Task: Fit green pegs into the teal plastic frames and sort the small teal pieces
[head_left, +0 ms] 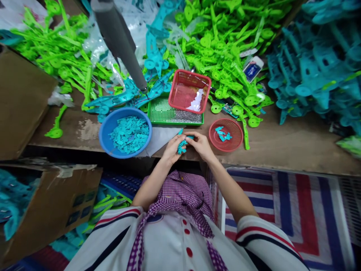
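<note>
Several small turquoise plastic pieces [182,147] rest in my left hand [172,148], its fingers curled round them. My right hand [199,145] meets it at the table's front edge, thumb and fingertips pinched on one turquoise piece [190,137]. Fingers hide part of what both hands hold. To the left stands a blue bowl [103,137] with a heap of similar turquoise pieces. On the right, a round red basket [238,145] has a few of them at its bottom.
A green tray [158,113] of small metal parts lies behind my hands, with a square red basket [180,92] partly over it. A grey electric screwdriver [121,41] hangs above. Lime-green parts [220,49] and turquoise parts [316,67] are piled behind. Cardboard [22,101] stands left.
</note>
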A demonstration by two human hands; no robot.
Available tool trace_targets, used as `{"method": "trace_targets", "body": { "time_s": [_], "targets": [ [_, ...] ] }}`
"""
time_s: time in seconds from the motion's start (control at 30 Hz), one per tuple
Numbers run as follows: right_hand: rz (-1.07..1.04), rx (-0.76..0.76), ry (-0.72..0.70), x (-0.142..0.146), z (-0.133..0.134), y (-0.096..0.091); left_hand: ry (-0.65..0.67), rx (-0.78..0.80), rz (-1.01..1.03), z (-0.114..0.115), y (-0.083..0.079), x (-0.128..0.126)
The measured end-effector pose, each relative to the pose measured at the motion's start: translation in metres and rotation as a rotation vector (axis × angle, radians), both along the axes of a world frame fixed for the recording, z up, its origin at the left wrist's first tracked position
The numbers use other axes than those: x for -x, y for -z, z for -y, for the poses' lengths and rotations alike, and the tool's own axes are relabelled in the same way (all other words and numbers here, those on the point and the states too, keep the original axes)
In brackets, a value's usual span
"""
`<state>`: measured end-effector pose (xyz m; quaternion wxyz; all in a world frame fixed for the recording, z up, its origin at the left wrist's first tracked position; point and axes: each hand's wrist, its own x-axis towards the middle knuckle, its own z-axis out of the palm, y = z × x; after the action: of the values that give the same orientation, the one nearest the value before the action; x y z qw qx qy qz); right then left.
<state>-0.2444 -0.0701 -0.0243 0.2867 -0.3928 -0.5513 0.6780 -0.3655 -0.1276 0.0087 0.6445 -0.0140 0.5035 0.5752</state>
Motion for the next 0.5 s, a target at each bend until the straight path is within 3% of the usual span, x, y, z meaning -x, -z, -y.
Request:
{"method": "trace_targets", "body": {
  "time_s": [0.27,0.37,0.5],
  "targets": [
    [-0.179,0.337,0.157,0.002,0.005,0.006,0.023,-0.041,-0.001,0.01,-0.01,0.02],
    [-0.14,0.285,0.18,0.0,0.007,0.006,0.034,-0.04,0.001,0.012,-0.007,0.025],
    [0.017,0.073,0.229,-0.003,0.008,0.005,0.045,-0.075,-0.033,0.015,0.0,0.031]
  ]
}}
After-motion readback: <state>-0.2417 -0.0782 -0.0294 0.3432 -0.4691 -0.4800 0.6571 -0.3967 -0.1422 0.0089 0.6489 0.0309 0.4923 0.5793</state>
